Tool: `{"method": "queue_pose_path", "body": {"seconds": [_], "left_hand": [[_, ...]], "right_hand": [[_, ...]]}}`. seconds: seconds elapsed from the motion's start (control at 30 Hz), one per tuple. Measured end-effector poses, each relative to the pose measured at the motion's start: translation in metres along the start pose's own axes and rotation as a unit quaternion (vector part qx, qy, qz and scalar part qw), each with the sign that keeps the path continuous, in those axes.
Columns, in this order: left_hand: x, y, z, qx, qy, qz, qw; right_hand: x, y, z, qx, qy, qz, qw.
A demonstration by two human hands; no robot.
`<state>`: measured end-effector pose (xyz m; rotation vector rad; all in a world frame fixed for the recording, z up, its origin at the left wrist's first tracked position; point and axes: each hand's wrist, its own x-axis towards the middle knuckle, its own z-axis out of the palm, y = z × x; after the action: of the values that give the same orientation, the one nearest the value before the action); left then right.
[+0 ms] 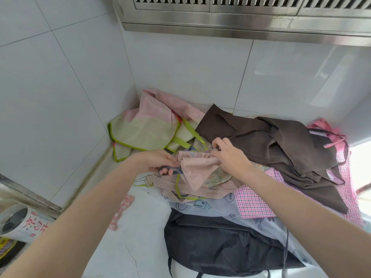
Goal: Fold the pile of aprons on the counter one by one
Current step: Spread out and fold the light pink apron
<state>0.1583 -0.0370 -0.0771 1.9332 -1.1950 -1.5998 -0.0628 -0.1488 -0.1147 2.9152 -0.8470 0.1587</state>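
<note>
A heap of aprons covers the white counter [140, 237]. On top in the middle lies a crumpled pale pink apron [197, 166]. My left hand [158, 160] grips its left side together with a grey-blue strap. My right hand [230, 155] pinches its right edge. Around it lie a green-trimmed pink and cream apron [148, 125] in the corner, a brown apron [281, 143] at the right, a pink checked apron [255, 199], a translucent printed apron [216, 207] and a dark navy apron [220, 243] at the front.
Tiled walls meet in a corner behind the pile. A steel range hood [241, 17] hangs overhead. A round canister with red characters [22, 223] lies at the lower left beside the counter edge.
</note>
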Motion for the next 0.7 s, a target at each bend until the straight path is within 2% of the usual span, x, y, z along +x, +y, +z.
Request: {"method": "queue_pose_path", "body": {"seconds": [0.1,0.2,0.23,0.33,0.4,0.47,0.6,0.7], "left_hand": [[0.006,0.003,-0.009,-0.182,0.098,0.052,0.977],[0.010,0.007,-0.011,-0.280,0.131,0.085,0.947],[0.010,0.009,-0.010,-0.288,0.131,0.102,0.943],[0.007,0.017,-0.010,-0.295,0.126,0.153,0.935],[0.006,0.018,-0.013,-0.254,0.136,0.156,0.945],[0.006,0.017,-0.014,-0.215,0.130,0.147,0.957],[0.005,0.013,-0.019,-0.224,0.140,0.137,0.955],[-0.002,0.013,-0.023,-0.169,0.130,0.133,0.968]], "right_hand": [[-0.001,0.004,-0.003,0.018,-0.040,0.040,0.998],[0.001,0.004,-0.008,0.081,-0.016,0.062,0.995],[0.004,0.003,-0.010,0.122,-0.018,0.077,0.989],[0.009,0.009,-0.011,0.205,-0.110,0.128,0.964],[0.007,0.016,-0.007,0.227,-0.164,0.149,0.948],[0.006,0.019,-0.004,0.228,-0.177,0.142,0.947],[0.015,0.018,-0.012,0.226,-0.101,0.117,0.962],[0.029,0.023,-0.039,0.232,-0.029,0.121,0.965]]}}
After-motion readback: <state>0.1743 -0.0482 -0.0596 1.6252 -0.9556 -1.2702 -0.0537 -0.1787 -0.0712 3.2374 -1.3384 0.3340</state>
